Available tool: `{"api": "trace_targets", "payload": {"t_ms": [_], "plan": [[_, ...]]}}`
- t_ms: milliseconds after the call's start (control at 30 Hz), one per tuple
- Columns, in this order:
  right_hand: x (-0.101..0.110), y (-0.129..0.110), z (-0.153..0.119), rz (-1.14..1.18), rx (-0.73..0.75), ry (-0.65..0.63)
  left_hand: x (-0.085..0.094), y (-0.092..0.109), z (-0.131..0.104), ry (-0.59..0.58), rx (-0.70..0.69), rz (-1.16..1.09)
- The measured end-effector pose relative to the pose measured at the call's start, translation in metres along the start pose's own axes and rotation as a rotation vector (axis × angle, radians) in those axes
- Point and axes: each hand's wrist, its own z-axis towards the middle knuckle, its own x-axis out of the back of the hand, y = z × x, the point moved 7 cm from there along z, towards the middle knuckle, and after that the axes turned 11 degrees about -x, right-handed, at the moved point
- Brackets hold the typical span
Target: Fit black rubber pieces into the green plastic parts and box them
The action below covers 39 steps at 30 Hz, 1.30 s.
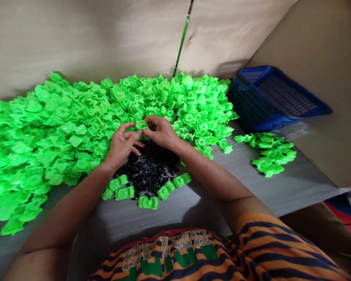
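Just above a heap of small black parts (152, 166), a bright green plastic toy car body (141, 125) is held between my two hands. My right hand (161, 132) pinches it from the right with thumb and bent forefinger. From the other side, my left hand (121, 145) has its thumb and forefinger at the piece, while its lower fingers are loosely spread. Whether a black part is also between the fingertips is too small to tell. Several green car bodies (148, 202) lie in an arc along the near side of the black parts.
A large pile of green car bodies (61, 113) covers the back and left of the grey table (216, 187). On the right stands a blue plastic basket (251, 101), with a smaller group of green cars (270, 154) in front. Wooden panels (119, 35) rise behind the table.
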Motion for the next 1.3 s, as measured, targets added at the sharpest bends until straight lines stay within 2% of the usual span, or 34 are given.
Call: {"api": "trace_targets", "payload": {"t_ms": [133,267,400,500,600,700,767,900,967,1033,1167,1233,1300], "plan": [[-0.01,-0.007,0.002,0.224,0.126,0.018,0.0,0.002,0.003,0.022,-0.015,-0.143],[-0.013,-0.016,0.001,0.22,0.236,0.094,0.004,0.005,0.01,0.11,-0.052,-0.227],[-0.013,-0.024,0.0,0.149,0.361,0.172,-0.002,0.015,0.025,0.143,-0.151,-0.252],[-0.001,-0.027,0.001,0.129,0.416,0.22,-0.005,0.023,0.041,0.156,-0.235,-0.231],[0.025,-0.021,0.011,0.137,0.398,0.241,0.003,0.029,0.055,0.172,-0.262,-0.205],[0.045,-0.006,0.025,0.108,0.314,0.171,0.016,0.034,0.061,0.15,-0.267,-0.226],[0.046,0.002,0.029,-0.001,0.219,0.073,0.022,0.033,0.06,0.124,-0.241,-0.231],[0.024,0.007,0.015,-0.494,0.006,-0.185,0.019,0.029,0.056,0.079,-0.192,-0.229],[0.014,0.002,0.003,-0.731,-0.031,-0.267,0.014,0.028,0.054,0.069,-0.183,-0.228],[0.004,-0.004,-0.004,-0.864,-0.014,-0.327,0.009,0.026,0.054,0.06,-0.167,-0.211],[-0.014,-0.006,-0.007,-0.9,0.041,-0.42,0.004,0.02,0.052,0.054,-0.129,-0.197],[-0.01,-0.004,-0.004,-0.851,0.053,-0.41,0.003,0.019,0.051,0.045,-0.109,-0.186],[0.004,-0.005,-0.003,-0.703,0.092,-0.395,0.003,0.019,0.05,0.032,-0.089,-0.162]]}}
